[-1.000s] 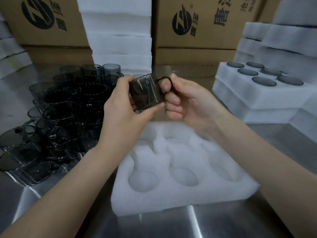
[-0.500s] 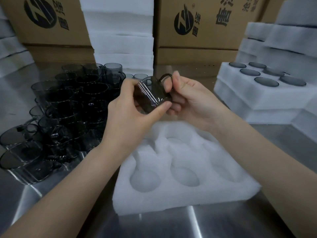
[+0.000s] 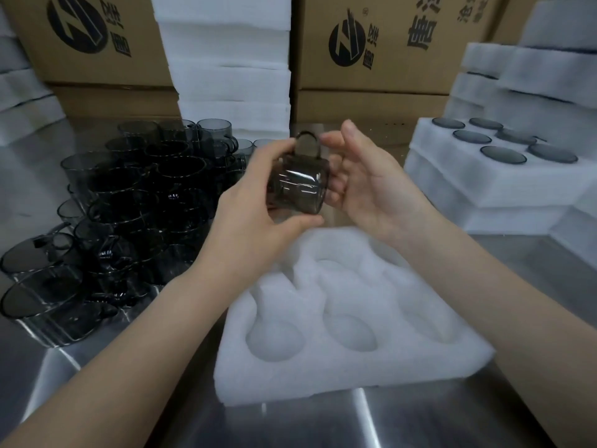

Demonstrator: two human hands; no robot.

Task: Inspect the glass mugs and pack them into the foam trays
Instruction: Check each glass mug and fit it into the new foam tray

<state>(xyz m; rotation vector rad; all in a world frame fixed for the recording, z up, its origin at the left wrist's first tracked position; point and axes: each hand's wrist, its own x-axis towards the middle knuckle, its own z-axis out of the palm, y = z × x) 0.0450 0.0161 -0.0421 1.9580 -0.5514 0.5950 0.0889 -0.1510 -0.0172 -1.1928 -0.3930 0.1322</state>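
Inspecting: mug (image 3: 297,185) lying sideways in the air, handle up, above the foam tray (image 3: 323,378), gripped around the body by the left hand (image 3: 252,218). Right hand (image 3: 371,189) cupped at its end, fingers loosely curled; cannot tell whether gripping. Next, likely: turn upright, lower gently into a free pocket.

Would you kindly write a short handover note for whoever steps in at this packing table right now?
Left hand: grips the smoky grey glass mug by its body; the mug is on its side with the handle up.
Right hand: fingers curled against the mug's right end, steadying it.
White foam tray, in front: every pocket in view is empty.
Pile of grey glass mugs: unpacked, on the left of the steel table.
Filled foam tray: on the right, six mugs seated.
Done: that one tray.
Left: finish inspecting this mug, seat it, then pack the pile.
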